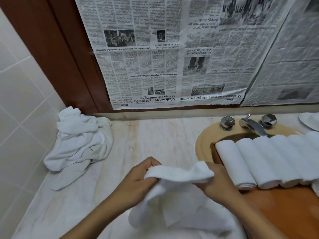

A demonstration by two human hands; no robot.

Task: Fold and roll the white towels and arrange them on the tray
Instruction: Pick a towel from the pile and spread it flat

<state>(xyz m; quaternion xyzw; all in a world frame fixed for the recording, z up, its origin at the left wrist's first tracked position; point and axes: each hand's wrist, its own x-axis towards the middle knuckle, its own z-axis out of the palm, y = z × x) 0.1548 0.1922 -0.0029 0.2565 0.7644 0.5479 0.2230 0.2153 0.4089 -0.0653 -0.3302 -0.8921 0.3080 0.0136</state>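
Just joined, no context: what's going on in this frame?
A person is mid-fold on a white towel, gripping its upper edge with the left hand and the right hand above the counter. On the right, a row of rolled towels lies side by side on a wooden tray set over the sink. A heap of unfolded towels lies at the counter's back left.

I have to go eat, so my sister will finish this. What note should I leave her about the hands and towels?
Left hand grips one end of the white towel; right hand grips the other.
Done: rolled towels lie side by side on the wooden tray over the sink.
To do: roll this towel, then the crumpled pile at the back left of the counter.
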